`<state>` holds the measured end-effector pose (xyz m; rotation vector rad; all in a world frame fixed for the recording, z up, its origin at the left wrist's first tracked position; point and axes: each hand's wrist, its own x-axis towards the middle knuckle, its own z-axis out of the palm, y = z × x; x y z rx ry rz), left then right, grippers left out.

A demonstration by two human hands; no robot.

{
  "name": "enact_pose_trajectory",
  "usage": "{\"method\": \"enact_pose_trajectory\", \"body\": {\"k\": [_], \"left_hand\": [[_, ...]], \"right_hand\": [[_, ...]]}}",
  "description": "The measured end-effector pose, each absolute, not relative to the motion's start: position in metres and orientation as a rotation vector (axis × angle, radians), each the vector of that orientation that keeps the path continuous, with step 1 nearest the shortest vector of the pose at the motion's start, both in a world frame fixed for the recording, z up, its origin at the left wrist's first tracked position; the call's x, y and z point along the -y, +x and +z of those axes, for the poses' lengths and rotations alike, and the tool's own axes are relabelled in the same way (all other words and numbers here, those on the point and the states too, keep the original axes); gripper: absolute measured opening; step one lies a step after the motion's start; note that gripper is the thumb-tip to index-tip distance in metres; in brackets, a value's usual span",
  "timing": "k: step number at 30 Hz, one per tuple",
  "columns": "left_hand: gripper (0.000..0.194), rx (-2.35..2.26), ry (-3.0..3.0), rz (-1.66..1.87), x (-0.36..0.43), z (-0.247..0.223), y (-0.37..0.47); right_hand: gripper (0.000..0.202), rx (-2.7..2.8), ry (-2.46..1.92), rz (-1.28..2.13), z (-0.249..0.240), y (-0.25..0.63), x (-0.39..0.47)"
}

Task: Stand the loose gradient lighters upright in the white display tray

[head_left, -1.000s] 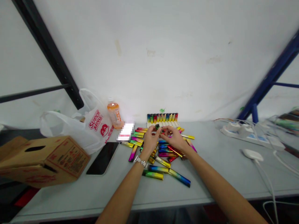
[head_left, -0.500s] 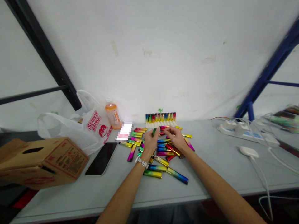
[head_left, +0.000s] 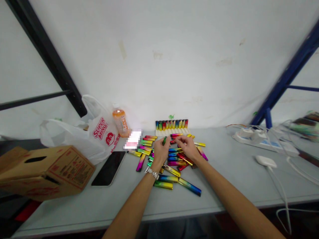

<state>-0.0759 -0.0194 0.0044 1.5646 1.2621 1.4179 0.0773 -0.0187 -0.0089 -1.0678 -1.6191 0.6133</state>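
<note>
Right of the phone [head_left: 108, 169], hands [head_left: 160, 151] seemingly hide tubes [head_left: 168, 179].

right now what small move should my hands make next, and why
Perhaps lift the green piece in the left hand toward the white tray: the fingers appear to grip it already, shiny tubes stand in a row there, and the tray's pale front part shows before them.

From afar I saw that the desk [head_left: 224, 172] was grey and the tubes [head_left: 189, 187] at its middle blended yellow, blue, green, magenta and red. Near its back edge I found the rack [head_left: 171, 132] white; toward its left edge, the box [head_left: 72, 169] brown with red print.
</note>
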Motion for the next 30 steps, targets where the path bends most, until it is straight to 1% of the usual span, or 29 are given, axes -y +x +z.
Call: {"method": "enact_pose_trajectory", "body": {"k": [4, 7, 10, 12, 14, 18, 24, 27, 28, 30], "left_hand": [[0.036, -1.373, 1.636, 1.357, 0.017, 0.002, -0.076], [0.037, -1.382, 1.658, 1.348, 0.016, 0.004, -0.077], [0.045, -1.295, 1.676, 1.374, 0.019, 0.006, -0.077], [0.052, -1.162, 1.588, 1.362, 0.021, 0.006, -0.077], [0.061, -1.014, 1.404, 1.285, 0.02, 0.004, -0.078], [0.078, -0.803, 1.169, 1.049, 0.013, -0.002, -0.084], [0.086, -0.732, 1.153, 0.895, 0.006, 0.0, -0.091], [0.086, -0.811, 1.19, 0.996, 0.004, 0.0, -0.091], [0.083, -0.886, 1.205, 1.094, 0.002, -0.001, -0.091], [0.07, -1.098, 1.269, 1.329, -0.001, -0.002, -0.093]], "right_hand": [[0.029, 1.611, -1.084, 0.618, -0.007, 0.076, 0.02], [0.028, 1.604, -1.081, 0.633, -0.004, 0.074, 0.022], [0.026, 1.589, -1.018, 0.674, -0.001, 0.071, 0.024], [0.032, 1.612, -0.955, 0.724, 0.003, 0.069, 0.024], [0.035, 1.685, -0.894, 0.766, 0.007, 0.069, 0.024], [0.027, 1.823, -0.842, 0.856, 0.02, 0.072, 0.023], [0.026, 1.873, -0.838, 0.956, 0.03, 0.071, 0.022], [0.03, 1.745, -0.834, 1.058, 0.029, 0.069, 0.011], [0.031, 1.683, -0.846, 1.054, 0.028, 0.069, 0.005], [0.032, 1.572, -0.902, 0.935, 0.027, 0.069, -0.014]]}}
